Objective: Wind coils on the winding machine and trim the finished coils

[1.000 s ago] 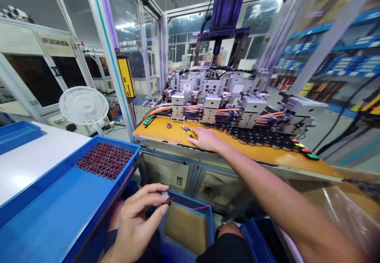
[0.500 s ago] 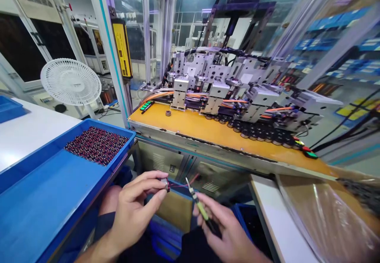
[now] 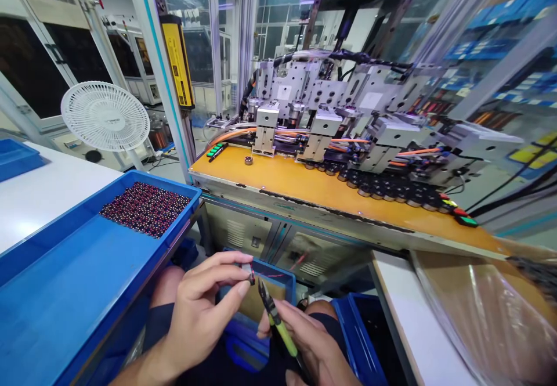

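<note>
- Coil (image 3: pixel 249 272): a small wound part, dark red with a pale grey end, pinched between thumb and fingertips of the left hand (image 3: pixel 198 316) at about 6 o'clock in the view, above the person's lap; fine red wire ends (image 3: pixel 272 274) trail from it toward 3 o'clock; its finer detail is too small to tell
- Right hand (image 3: pixel 311 345) is closed around side cutters (image 3: pixel 274 319) with a yellow-green handle; the dark tip points toward 11 o'clock and sits just beside the coil, whether touching cannot be told
- A small blue bin (image 3: pixel 282 281) lies directly below both hands, with a tan sheet inside; another blue bin (image 3: pixel 354 339) stands at 4 o'clock of it
- At 9 o'clock, a large blue tray (image 3: pixel 65 293) holds a heap of similar dark red parts (image 3: pixel 145 208) in its far corner
- At 12 o'clock, an orange-topped machine bench (image 3: pixel 304 191) carries grey metal stations (image 3: pixel 322 136) and a row of dark round holders (image 3: pixel 391 191)
- A white fan (image 3: pixel 105 116) stands at 10 o'clock, well apart from the hands
</note>
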`<move>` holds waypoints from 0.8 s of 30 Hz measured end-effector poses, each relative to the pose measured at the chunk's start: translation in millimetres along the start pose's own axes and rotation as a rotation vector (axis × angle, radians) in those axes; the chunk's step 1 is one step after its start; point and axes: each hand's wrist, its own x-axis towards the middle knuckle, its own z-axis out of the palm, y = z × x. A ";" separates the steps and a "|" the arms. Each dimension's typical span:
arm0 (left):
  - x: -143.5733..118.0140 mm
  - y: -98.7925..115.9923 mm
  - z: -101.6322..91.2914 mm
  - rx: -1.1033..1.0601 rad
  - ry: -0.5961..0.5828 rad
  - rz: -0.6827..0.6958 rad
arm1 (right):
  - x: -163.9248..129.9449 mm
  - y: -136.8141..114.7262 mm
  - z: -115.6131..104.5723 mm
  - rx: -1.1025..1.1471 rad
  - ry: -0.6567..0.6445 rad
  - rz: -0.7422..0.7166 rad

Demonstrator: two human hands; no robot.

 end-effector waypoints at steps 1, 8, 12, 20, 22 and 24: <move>-0.2 0.7 -0.1 0.000 -0.003 0.010 | 2.3 -2.4 1.7 0.041 0.008 -0.028; -0.1 0.5 -0.4 0.008 -0.029 0.035 | 8.2 -7.4 4.9 0.093 0.019 -0.029; -0.8 -1.2 -0.8 -0.003 -0.034 0.034 | 9.9 -5.7 6.7 0.113 0.010 0.016; -0.2 0.2 0.3 -0.004 -0.025 0.041 | 10.4 -3.5 8.7 0.072 0.006 0.089; 0.3 0.1 1.1 -0.004 -0.025 0.042 | 9.2 0.6 8.7 0.059 0.052 0.121; 0.3 -1.2 0.4 0.004 -0.026 0.047 | 7.7 5.0 8.1 0.096 0.087 0.167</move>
